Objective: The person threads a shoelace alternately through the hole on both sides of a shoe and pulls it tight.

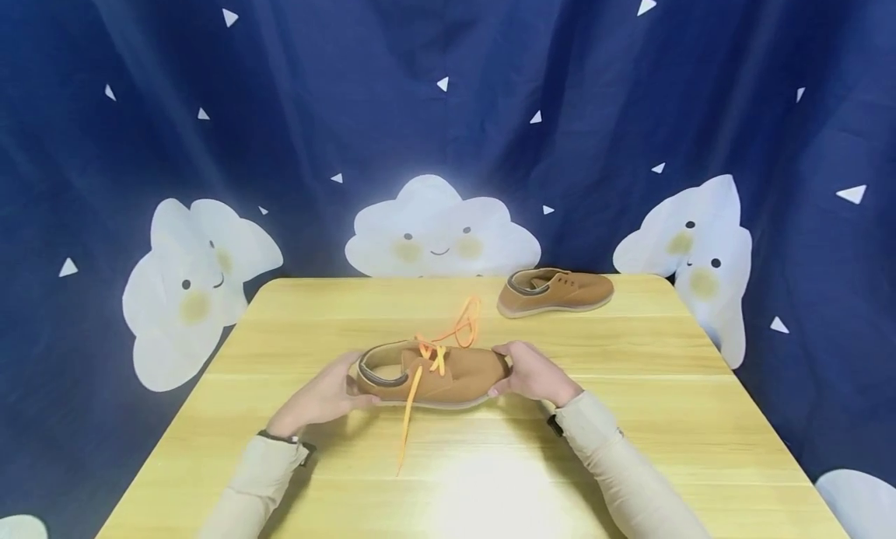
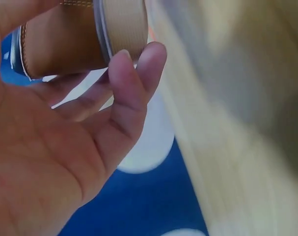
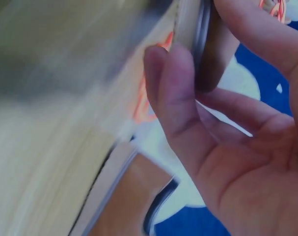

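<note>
A brown shoe (image 1: 465,376) with an orange lace (image 1: 411,414) threaded through it is held sideways above the table, its toe to the right. My left hand (image 1: 325,395) grips the heel end, and the left wrist view shows its fingers curled round the brown heel (image 2: 65,42) and sole. At the toe, my right hand (image 1: 535,374) grips with thumb and fingers; in the right wrist view the fingers lie against the sole edge (image 3: 188,24). One lace end hangs down in front, while the rest loops out behind the shoe.
A second brown shoe (image 1: 560,292), with no lace visible in its eyelets, lies at the back right of the wooden table (image 1: 315,306). Behind the table hangs a dark blue curtain (image 1: 448,134) with white clouds and triangles.
</note>
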`<state>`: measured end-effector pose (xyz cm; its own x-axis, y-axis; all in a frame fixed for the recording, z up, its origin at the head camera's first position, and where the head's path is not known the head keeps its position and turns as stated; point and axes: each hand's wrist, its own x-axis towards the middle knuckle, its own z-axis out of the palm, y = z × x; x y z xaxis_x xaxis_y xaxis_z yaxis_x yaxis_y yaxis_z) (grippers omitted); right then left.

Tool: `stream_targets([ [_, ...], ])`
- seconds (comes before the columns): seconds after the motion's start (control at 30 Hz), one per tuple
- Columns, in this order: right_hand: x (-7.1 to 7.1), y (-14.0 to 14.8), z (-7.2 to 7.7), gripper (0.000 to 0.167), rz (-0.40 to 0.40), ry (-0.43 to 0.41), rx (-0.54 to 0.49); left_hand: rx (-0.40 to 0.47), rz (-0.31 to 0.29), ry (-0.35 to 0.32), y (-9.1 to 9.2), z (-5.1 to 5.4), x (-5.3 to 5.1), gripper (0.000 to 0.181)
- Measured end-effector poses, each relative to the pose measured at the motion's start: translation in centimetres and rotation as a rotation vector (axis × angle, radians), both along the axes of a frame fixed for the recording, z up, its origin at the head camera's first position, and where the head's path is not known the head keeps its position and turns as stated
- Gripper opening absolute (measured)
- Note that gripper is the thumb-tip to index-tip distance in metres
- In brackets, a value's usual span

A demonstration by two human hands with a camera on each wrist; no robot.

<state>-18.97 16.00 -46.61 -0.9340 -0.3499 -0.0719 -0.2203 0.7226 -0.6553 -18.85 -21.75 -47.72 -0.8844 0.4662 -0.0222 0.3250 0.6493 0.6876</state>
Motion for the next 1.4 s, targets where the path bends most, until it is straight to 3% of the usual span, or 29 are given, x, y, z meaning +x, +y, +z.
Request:
stream_targets([
  [0.23, -1.1, -4.5, 0.6, 0.061, 0.076, 0.074, -0.057, 0.005, 0.100, -0.009, -4.4, 1.3, -0.2, 0.093],
  [0.43, -2.1, -8.9, 0.3, 0.049, 0.105, 0.065, -0.101, 0.034, 0.143, 0.048, -8.0, 1.6, -0.1, 0.086],
  [0.63, -3.0, -12.7, -0.4, 0.043, 0.110, 0.085, -0.064, 0.008, 0.171, 0.151, -11.1, 0.9, 0.1, 0.080],
  [0.77, -3.4, -14.4, -0.8, 0.043, 0.107, 0.081, -0.038, -0.008, 0.182, 0.136, -12.6, 0.1, 0.0, 0.084],
  [0.87, -3.6, -15.3, -1.1, 0.045, 0.099, 0.072, -0.026, 0.003, 0.196, 0.077, -13.3, -0.4, 0.1, 0.090],
  [1.07, -3.8, -16.0, -2.0, 0.044, 0.073, 0.029, -0.025, 0.056, 0.180, 0.045, -13.8, -1.4, 0.0, 0.088],
  [1.2, -3.7, -15.8, -2.2, 0.050, 0.062, 0.026, -0.013, 0.089, 0.187, -0.015, -13.7, -1.8, -0.2, 0.092],
  [1.4, -3.6, -15.4, -2.1, 0.056, 0.068, 0.036, -0.014, 0.018, 0.209, -0.039, -13.2, -1.3, -0.3, 0.098],
])
